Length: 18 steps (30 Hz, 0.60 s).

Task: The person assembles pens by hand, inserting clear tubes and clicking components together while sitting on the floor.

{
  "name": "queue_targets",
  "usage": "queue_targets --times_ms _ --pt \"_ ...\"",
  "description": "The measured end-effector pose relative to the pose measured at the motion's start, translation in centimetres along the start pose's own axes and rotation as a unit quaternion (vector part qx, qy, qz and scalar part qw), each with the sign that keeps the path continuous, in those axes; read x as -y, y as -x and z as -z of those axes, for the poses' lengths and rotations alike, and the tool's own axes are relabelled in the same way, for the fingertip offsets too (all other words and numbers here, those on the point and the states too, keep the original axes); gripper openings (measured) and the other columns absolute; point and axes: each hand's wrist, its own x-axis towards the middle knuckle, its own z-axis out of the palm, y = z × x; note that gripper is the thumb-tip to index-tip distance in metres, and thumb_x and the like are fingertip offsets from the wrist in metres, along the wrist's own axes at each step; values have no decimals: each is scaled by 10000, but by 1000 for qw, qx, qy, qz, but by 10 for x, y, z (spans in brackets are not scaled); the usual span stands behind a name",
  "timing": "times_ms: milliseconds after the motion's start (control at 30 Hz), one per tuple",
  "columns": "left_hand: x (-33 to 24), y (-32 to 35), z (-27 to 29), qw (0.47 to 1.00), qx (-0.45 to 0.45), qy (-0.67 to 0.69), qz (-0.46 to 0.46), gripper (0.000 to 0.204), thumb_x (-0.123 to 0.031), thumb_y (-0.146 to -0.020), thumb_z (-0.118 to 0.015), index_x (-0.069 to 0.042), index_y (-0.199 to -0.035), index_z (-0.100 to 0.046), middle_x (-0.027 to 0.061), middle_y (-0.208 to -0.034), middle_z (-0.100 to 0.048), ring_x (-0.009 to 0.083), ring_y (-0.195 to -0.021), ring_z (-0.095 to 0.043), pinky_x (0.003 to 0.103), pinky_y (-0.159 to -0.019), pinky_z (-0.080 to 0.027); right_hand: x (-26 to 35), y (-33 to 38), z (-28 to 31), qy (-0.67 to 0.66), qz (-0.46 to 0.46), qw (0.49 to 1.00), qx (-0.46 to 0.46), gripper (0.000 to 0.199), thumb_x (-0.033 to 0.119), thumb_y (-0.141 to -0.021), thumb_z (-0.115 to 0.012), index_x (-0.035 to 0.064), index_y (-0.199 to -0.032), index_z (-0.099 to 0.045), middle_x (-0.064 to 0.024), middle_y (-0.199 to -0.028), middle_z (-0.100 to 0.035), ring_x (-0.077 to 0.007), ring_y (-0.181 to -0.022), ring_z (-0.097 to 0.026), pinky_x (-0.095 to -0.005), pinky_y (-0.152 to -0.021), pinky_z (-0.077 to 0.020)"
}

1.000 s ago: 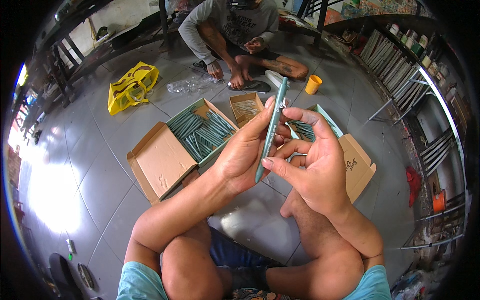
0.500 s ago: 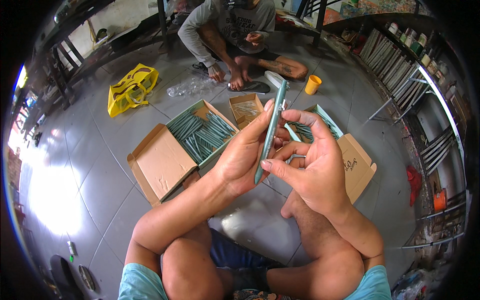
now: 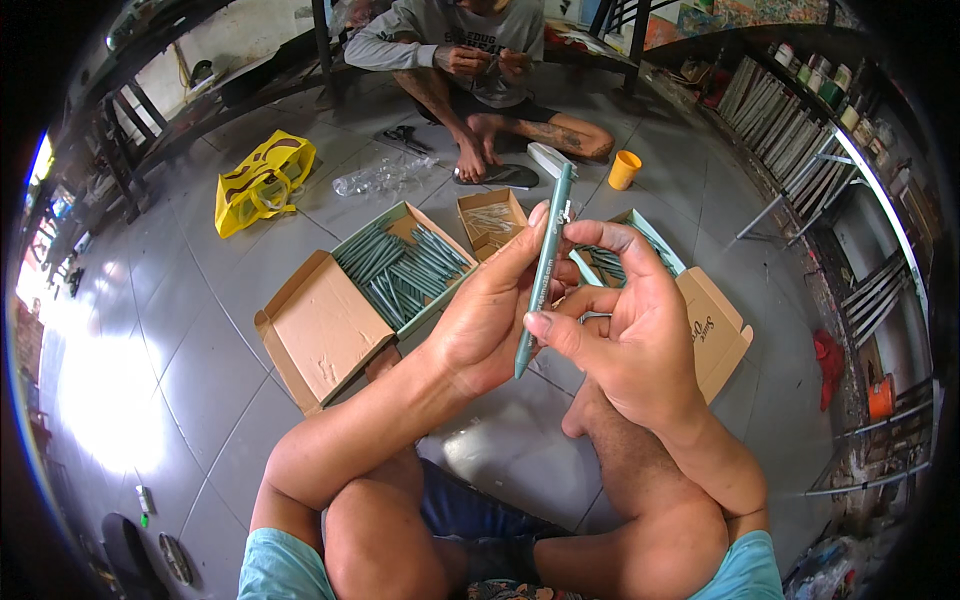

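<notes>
Two hands hold one pen in the head view. The left hand (image 3: 485, 325) is curled around the pen (image 3: 546, 272), with its thumb along the upper part. The right hand (image 3: 640, 340) pinches it too, with its thumb on the low part and a finger by the clip. The pen is in the middle, up above the floor (image 3: 210, 330). Its top leans a bit to the right, its tip points down toward the lap, and both ends stick out past the fingers.

The left box (image 3: 436, 226) holds lots of pens, and its lid (image 3: 325, 330) lies open, with a corner close to the left forearm. The right box (image 3: 662, 238) has pens too, and the right hand hides part of its edge. A small box (image 3: 482, 242) sits between them, with thin clear bits inside.

The floor runs wide on the left, up to a yellow bag (image 3: 262, 185), and on the right, up to a rack (image 3: 790, 140). Past the boxes are clear plastic (image 3: 385, 178), a yellow cup (image 3: 625, 170) and another person (image 3: 470, 40), sitting with hands close together
</notes>
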Motion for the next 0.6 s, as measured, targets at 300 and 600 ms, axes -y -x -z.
queue_targets --times_ms 300,600 --pt "-4 2 8 996 49 -65 28 286 -423 -1006 -502 -155 -1089 -559 -41 -837 -519 32 -656 -497 191 -470 -379 0 1 -1 -20 -22 999 -23 455 -43 -848 -689 -18 -1215 -421 -124 -1074 -627 -115 -674 -684 -169 -487 -456" --pt "1 0 10 997 63 -17 34 248 -370 -1017 -498 -156 -1131 -547 -43 -847 -533 23 -653 -507 168 -438 -370 1 2 0 4 -29 998 -50 370 -18 -861 -701 27 -1149 -472 -9 -630 -621 -51 -588 -629 -163 -489 -429"
